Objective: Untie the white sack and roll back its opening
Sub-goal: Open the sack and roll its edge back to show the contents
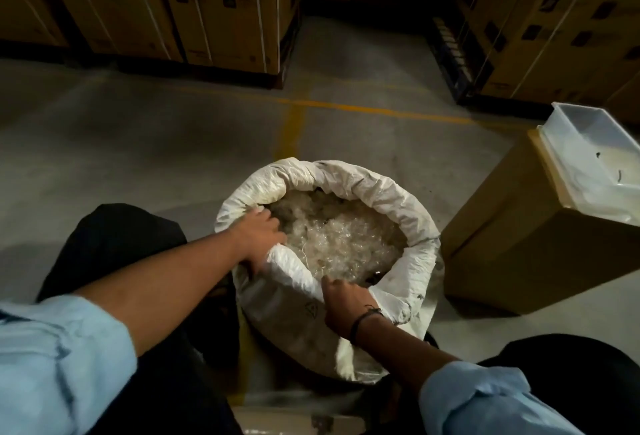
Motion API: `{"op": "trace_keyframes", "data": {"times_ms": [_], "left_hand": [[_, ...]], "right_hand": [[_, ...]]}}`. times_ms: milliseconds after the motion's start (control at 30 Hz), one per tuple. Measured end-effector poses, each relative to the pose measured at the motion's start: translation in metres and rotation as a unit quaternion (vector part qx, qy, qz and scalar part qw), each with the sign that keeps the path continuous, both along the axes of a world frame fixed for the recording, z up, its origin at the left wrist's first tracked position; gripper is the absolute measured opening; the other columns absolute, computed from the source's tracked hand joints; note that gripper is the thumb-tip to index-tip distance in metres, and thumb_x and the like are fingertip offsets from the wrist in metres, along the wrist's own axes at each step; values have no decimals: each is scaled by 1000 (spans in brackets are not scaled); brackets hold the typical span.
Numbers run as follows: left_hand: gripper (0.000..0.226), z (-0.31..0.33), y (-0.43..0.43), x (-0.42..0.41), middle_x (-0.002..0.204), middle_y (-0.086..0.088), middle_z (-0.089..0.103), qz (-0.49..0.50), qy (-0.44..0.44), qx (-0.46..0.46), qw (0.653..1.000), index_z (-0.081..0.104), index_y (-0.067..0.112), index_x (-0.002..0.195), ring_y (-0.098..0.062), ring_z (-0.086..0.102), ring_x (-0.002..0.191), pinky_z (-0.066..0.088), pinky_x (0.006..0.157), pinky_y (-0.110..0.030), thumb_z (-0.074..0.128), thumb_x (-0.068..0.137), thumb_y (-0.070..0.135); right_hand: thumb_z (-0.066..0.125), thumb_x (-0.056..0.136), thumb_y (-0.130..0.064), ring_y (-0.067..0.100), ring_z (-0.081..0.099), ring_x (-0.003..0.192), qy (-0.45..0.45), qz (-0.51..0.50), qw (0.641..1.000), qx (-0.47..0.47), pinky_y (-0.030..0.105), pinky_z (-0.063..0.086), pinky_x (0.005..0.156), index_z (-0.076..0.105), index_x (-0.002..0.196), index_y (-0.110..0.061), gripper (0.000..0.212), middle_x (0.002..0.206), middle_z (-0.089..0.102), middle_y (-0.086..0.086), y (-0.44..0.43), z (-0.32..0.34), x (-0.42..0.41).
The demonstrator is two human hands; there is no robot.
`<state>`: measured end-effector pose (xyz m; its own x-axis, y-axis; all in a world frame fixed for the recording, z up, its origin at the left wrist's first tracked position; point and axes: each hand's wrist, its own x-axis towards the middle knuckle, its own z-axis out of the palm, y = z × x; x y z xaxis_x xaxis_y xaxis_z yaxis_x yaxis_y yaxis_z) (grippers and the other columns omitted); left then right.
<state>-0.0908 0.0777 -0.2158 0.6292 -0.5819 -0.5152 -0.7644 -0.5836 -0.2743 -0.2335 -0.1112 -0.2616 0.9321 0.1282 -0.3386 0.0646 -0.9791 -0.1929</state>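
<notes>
Right hand [343,303]: grip closed, fingers curled tight over the near edge of the white sack [398,212], with the cloth bunched in the fist. A dark band [360,320] sits on that wrist.

Left hand [263,237]: at the left rim. The fingers reach over the rolled edge into the mouth and the thumb is down against the roll. The grip appears to be closed on the rim fold, though blur softens the fingertips.

The sack stands upright on the floor [138,140] between the person's knees, which are in dark trousers. It is untied and its mouth is wide open. The rim is rolled outward into a thick collar along the far and right sides. The near-left stretch between the two hands is a loose roll, not yet flat.

Contents: clear, crinkled plastic scraps [346,240] fill the sack to just below the collar.

Both forearms are bare, with light blue sleeves [62,358] pushed up.

Right of the sack, near but apart from it, stands a brown cardboard box [519,261]. A clear plastic tray [588,157] rests on top of it.

A yellow painted line [346,108] crosses the floor beyond the sack. Along the far side are stacked brown cartons [207,1], strapped with white bands, on dark pallets. The light is dim.
</notes>
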Motion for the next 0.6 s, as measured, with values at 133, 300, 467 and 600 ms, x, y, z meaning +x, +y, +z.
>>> {"op": "trace_keyframes", "data": {"times_ms": [133,300,467,600], "left_hand": [[101,-8,-23,-26,146,6,48,-56,136,-71,987,38,38,147,-21,43,133,33,109,-39,84,61,61],[58,-14,-33,-40,117,1,66,-53,133,-17,990,63,27,121,-24,63,110,53,86,-35,83,71,48],[45,-8,-26,-41,109,-3,69,-71,138,21,988,65,22,113,-26,65,102,52,79,-33,81,76,43],[45,-5,-25,-42,108,-4,70,-64,143,11,988,67,18,113,-26,66,101,47,72,-30,80,77,43]], "right_hand": [[55,84,-13,39,65,104,13,46,999,2,42,51,81,43,132,-14,49,119,65,16,1,2,5],[60,87,-25,34,60,115,58,131,988,64,38,48,93,43,138,-21,54,130,61,11,-14,7,10],[74,77,-49,21,57,121,119,130,983,59,28,44,97,36,147,-31,82,137,59,1,-44,16,10],[80,72,-47,21,63,112,161,61,985,-26,29,48,92,58,127,-23,64,124,66,2,-68,24,15]]}}
